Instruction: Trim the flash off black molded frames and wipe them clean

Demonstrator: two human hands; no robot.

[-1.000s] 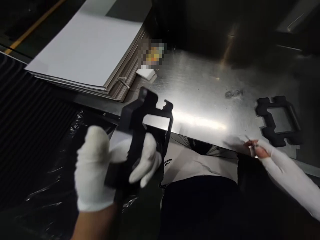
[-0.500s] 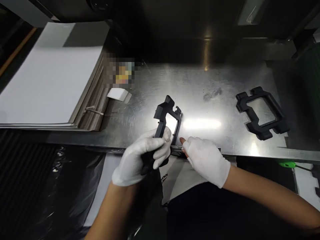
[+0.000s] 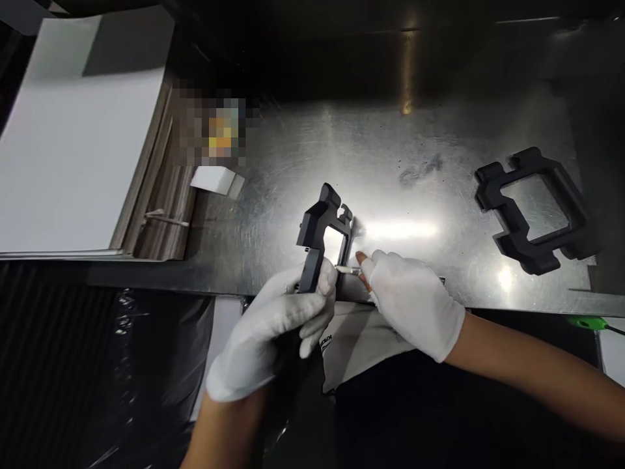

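Observation:
My left hand [image 3: 278, 319], in a white glove, is closed around the lower part of a black plastic frame [image 3: 315, 225]. The frame stands tilted up over the front edge of the metal table. In my right hand [image 3: 415, 299], gloved with bare fingertips showing, is a thin pen-like tool [image 3: 349, 270], its pale tip pointing left at the frame's inner edge beside my left fingers. Whether the tip touches the frame, I cannot tell. A second black plastic frame [image 3: 512, 218] of similar shape lies flat on the table to the right.
A tall stack of white-topped cardboard sheets [image 3: 88, 150] stands at the left. Beside it sits a small white block [image 3: 213, 179] near a blurred-out patch. The shiny metal tabletop [image 3: 288, 156] runs to a dark back wall. A green handle [image 3: 588, 322] shows below the front edge at right.
My right hand has brought the tool's pale tip into sight against the frame. The left hand has shifted slightly lower, and the whole view has tilted down a little.

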